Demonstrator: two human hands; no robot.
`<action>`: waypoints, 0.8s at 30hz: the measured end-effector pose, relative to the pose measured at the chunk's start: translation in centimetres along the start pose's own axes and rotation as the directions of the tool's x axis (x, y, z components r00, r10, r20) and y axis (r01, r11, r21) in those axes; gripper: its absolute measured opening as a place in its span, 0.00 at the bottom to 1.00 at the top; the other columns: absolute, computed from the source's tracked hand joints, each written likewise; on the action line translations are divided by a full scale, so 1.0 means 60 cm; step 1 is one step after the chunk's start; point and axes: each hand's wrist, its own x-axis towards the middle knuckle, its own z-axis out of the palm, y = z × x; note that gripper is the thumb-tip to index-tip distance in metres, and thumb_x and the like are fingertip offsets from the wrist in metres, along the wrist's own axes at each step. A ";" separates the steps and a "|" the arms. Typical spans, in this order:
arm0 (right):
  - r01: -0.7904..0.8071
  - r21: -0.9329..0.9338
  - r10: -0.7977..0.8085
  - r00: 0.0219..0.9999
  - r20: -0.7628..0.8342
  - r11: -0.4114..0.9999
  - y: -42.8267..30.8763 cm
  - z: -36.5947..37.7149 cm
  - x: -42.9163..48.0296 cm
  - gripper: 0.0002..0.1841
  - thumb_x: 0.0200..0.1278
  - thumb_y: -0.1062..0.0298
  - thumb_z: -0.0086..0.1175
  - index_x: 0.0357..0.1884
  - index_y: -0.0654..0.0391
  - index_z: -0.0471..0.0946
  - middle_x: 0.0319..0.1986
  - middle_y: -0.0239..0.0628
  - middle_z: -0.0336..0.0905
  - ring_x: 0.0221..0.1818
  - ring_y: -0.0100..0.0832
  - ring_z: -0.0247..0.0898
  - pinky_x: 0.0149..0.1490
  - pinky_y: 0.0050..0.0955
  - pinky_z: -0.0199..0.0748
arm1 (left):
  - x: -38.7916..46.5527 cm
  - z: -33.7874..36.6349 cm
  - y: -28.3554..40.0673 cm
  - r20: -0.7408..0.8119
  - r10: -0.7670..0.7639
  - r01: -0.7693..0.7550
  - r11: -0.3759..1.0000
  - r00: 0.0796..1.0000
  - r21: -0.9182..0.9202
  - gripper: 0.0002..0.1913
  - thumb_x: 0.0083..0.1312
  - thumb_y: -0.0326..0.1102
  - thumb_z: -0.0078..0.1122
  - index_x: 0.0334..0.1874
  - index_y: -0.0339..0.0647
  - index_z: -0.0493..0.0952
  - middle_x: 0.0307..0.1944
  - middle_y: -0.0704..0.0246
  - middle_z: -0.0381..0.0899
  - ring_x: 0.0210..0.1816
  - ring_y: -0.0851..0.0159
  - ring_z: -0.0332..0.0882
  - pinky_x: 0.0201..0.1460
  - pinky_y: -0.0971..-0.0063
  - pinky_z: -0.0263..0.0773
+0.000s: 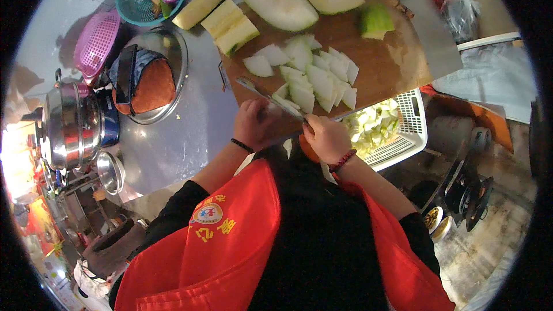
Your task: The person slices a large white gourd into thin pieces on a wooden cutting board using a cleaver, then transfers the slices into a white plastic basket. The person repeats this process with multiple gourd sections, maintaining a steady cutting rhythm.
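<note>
My right hand (pixel 330 140) grips the handle of a kitchen knife (pixel 283 107), its blade pointing to the upper left over the near edge of a wooden cutting board (pixel 384 67). Close beside the blade is my left hand (pixel 255 123), fingers bent; whether it holds anything is hidden. Just beyond the knife lies a spread of pale slices of gourd, probably winter melon (pixel 322 80). Larger gourd chunks (pixel 278 2) rest along the board's far side, with a green-skinned piece (pixel 376 21) at the far right.
Below the board's right edge, a white plastic basket (pixel 418 140) holds many cut pieces. On the left are a teal colander (pixel 129 13) with an onion piece, a pink basket (pixel 97 45), a metal lid (pixel 183 69) under a phone-like object (pixel 126 77), and a steel pot (pixel 65 125).
</note>
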 end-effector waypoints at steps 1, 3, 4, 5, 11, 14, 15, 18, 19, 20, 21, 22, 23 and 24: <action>-0.004 -0.020 0.004 1.000 -0.010 1.000 -0.002 -0.007 -0.003 0.09 0.62 0.64 0.58 0.38 0.57 0.77 0.25 0.46 0.76 0.30 0.50 0.76 0.33 0.47 0.73 | 0.001 0.001 0.002 -0.015 -0.009 0.008 1.000 1.000 -0.018 0.19 0.54 0.38 0.71 0.45 0.38 0.77 0.42 0.57 0.78 0.46 0.48 0.75 0.49 0.59 0.73; 0.053 -0.067 -0.058 0.996 -0.067 0.996 -0.003 -0.023 -0.008 0.11 0.59 0.66 0.61 0.42 0.56 0.77 0.26 0.43 0.76 0.30 0.48 0.76 0.33 0.45 0.73 | 0.003 -0.001 0.010 -0.080 0.084 -0.088 0.995 0.993 -0.045 0.20 0.52 0.36 0.73 0.45 0.39 0.77 0.41 0.60 0.78 0.45 0.50 0.76 0.47 0.61 0.74; 0.074 -0.094 -0.082 0.993 -0.087 0.993 -0.004 -0.030 -0.009 0.13 0.57 0.67 0.62 0.44 0.55 0.77 0.27 0.41 0.76 0.29 0.47 0.76 0.32 0.44 0.73 | 0.005 -0.005 0.016 -0.109 0.135 -0.141 0.989 0.985 -0.052 0.20 0.51 0.35 0.75 0.45 0.39 0.77 0.40 0.61 0.78 0.44 0.51 0.76 0.46 0.62 0.74; 0.089 -0.121 -0.103 0.989 -0.110 0.989 -0.006 -0.036 -0.009 0.13 0.57 0.66 0.62 0.44 0.55 0.76 0.27 0.40 0.76 0.30 0.45 0.77 0.32 0.43 0.74 | 0.004 -0.015 0.023 -0.134 0.165 -0.176 0.982 0.977 -0.074 0.20 0.50 0.35 0.75 0.44 0.40 0.77 0.40 0.62 0.77 0.43 0.51 0.76 0.45 0.62 0.74; 0.156 -0.250 -0.203 0.963 -0.178 0.956 -0.003 -0.054 -0.009 0.16 0.53 0.65 0.61 0.45 0.54 0.76 0.26 0.35 0.74 0.30 0.39 0.78 0.32 0.38 0.75 | 0.000 -0.101 0.108 -0.173 0.578 -0.557 0.816 0.798 0.158 0.22 0.44 0.36 0.80 0.41 0.45 0.79 0.40 0.64 0.77 0.42 0.55 0.76 0.46 0.65 0.71; 0.196 -0.295 -0.253 0.953 -0.169 0.935 0.000 -0.054 -0.010 0.16 0.53 0.67 0.59 0.46 0.55 0.78 0.26 0.35 0.74 0.29 0.38 0.77 0.32 0.38 0.75 | 0.037 -0.107 0.150 0.059 0.522 -0.525 0.848 0.851 0.074 0.20 0.47 0.38 0.74 0.43 0.47 0.78 0.44 0.65 0.78 0.46 0.52 0.76 0.48 0.61 0.72; 0.206 -0.299 -0.263 0.951 -0.163 0.932 0.001 -0.052 -0.010 0.15 0.53 0.68 0.58 0.46 0.56 0.79 0.26 0.34 0.74 0.29 0.38 0.77 0.32 0.37 0.75 | 0.050 -0.105 0.159 0.129 0.497 -0.503 0.864 0.858 0.023 0.19 0.49 0.37 0.72 0.43 0.48 0.78 0.44 0.66 0.78 0.47 0.52 0.76 0.48 0.60 0.71; 0.234 -0.333 -0.293 0.946 -0.138 0.913 0.005 -0.050 -0.008 0.14 0.55 0.68 0.55 0.44 0.56 0.80 0.27 0.35 0.75 0.29 0.37 0.77 0.32 0.37 0.75 | 0.071 -0.111 0.165 0.322 0.464 -0.480 0.877 0.825 -0.034 0.16 0.52 0.36 0.69 0.43 0.48 0.78 0.42 0.66 0.79 0.49 0.53 0.75 0.51 0.62 0.72; 0.247 -0.343 -0.307 0.942 -0.132 0.906 0.007 -0.050 -0.008 0.13 0.55 0.68 0.55 0.43 0.56 0.80 0.27 0.35 0.75 0.28 0.37 0.77 0.32 0.37 0.75 | 0.072 -0.113 0.162 0.369 0.447 -0.468 0.883 0.815 -0.035 0.15 0.52 0.36 0.69 0.43 0.47 0.78 0.42 0.66 0.79 0.50 0.53 0.75 0.51 0.63 0.72; 0.234 -0.341 -0.295 0.945 -0.141 0.911 0.009 -0.051 -0.008 0.12 0.55 0.68 0.55 0.42 0.56 0.80 0.27 0.35 0.75 0.29 0.37 0.77 0.32 0.37 0.75 | 0.072 -0.115 0.157 0.398 0.437 -0.473 0.881 0.807 -0.009 0.15 0.52 0.36 0.68 0.43 0.47 0.78 0.42 0.66 0.79 0.49 0.53 0.76 0.50 0.63 0.73; 0.225 -0.332 -0.288 0.946 -0.152 0.916 0.012 -0.052 -0.008 0.12 0.55 0.68 0.54 0.42 0.56 0.80 0.27 0.35 0.75 0.29 0.38 0.77 0.32 0.38 0.75 | 0.068 -0.118 0.150 0.429 0.425 -0.475 0.880 0.798 0.012 0.16 0.53 0.35 0.68 0.44 0.47 0.78 0.42 0.65 0.79 0.48 0.53 0.76 0.50 0.63 0.73; 0.223 -0.318 -0.285 0.944 -0.166 0.922 0.015 -0.054 -0.009 0.11 0.55 0.68 0.54 0.42 0.56 0.80 0.27 0.35 0.75 0.29 0.38 0.77 0.32 0.38 0.75 | 0.063 -0.121 0.142 0.461 0.415 -0.484 0.875 0.785 0.036 0.16 0.53 0.35 0.68 0.44 0.47 0.79 0.41 0.65 0.80 0.47 0.53 0.77 0.49 0.63 0.73; 0.174 -0.309 -0.229 0.962 -0.152 0.935 0.019 -0.057 -0.010 0.14 0.52 0.68 0.58 0.44 0.55 0.79 0.28 0.36 0.75 0.30 0.40 0.76 0.33 0.39 0.74 | 0.056 -0.125 0.132 0.371 0.444 -0.477 0.879 0.816 -0.004 0.15 0.54 0.34 0.67 0.45 0.47 0.79 0.41 0.65 0.80 0.46 0.53 0.77 0.47 0.63 0.74; 0.130 -0.293 -0.177 0.975 -0.138 0.947 0.024 -0.062 -0.012 0.18 0.49 0.68 0.62 0.46 0.54 0.79 0.29 0.37 0.75 0.32 0.41 0.76 0.35 0.40 0.74 | 0.045 -0.132 0.121 0.280 0.469 -0.478 0.878 0.838 -0.040 0.14 0.55 0.33 0.66 0.45 0.47 0.79 0.41 0.64 0.80 0.44 0.52 0.77 0.46 0.62 0.74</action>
